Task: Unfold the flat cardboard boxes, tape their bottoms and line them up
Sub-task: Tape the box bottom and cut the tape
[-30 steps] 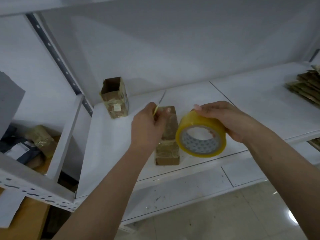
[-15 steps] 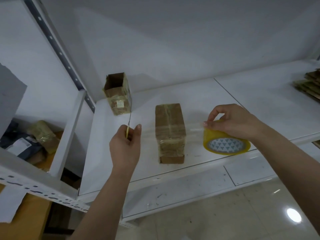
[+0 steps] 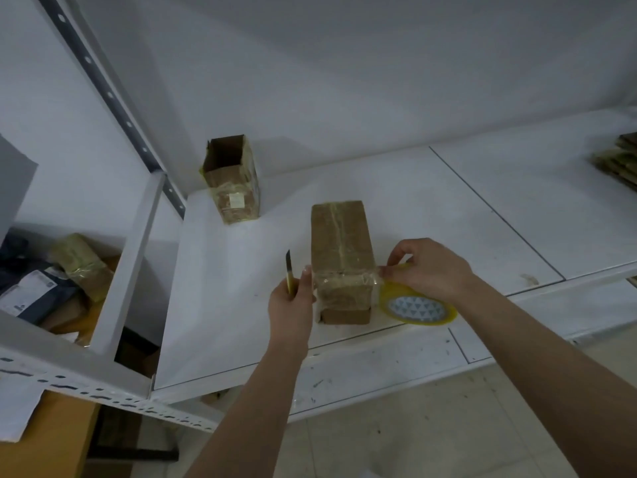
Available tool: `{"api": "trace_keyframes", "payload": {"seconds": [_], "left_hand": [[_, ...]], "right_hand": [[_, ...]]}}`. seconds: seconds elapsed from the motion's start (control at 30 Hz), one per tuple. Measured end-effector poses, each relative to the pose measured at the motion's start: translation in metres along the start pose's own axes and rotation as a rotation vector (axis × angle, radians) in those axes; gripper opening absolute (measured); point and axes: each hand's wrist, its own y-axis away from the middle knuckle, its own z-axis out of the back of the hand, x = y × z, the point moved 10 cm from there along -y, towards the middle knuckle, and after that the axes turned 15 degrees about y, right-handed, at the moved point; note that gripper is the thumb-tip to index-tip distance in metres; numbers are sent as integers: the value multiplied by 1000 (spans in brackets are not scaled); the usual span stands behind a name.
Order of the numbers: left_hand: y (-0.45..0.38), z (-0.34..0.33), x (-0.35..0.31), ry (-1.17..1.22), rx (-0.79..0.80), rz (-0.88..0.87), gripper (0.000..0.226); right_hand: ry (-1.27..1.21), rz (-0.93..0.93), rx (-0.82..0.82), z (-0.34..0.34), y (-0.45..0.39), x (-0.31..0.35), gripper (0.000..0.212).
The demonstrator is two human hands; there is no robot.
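Observation:
A brown cardboard box lies on its side on the white shelf, its near end wrapped by a clear tape strip. My left hand is at the box's left side, pinching the tape end and holding a yellow utility knife with its blade up. My right hand grips the yellow tape roll against the box's right side. A second box stands upright and open-topped at the back left.
A stack of flat cardboard lies at the far right of the shelf. Left of the slanted metal upright, a lower shelf holds parcels. The tiled floor shows below the shelf edge.
The tape strip stretched in the air across the box has come down onto its near end. Both hands moved in against the box's sides.

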Motion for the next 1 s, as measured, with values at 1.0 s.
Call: {"api": "trace_keyframes", "payload": {"seconds": [1.0], "left_hand": [[21,-140,-86,-532,587,-309,47]], "right_hand": [[-358,81,268,-23,6,-1,16]]}}
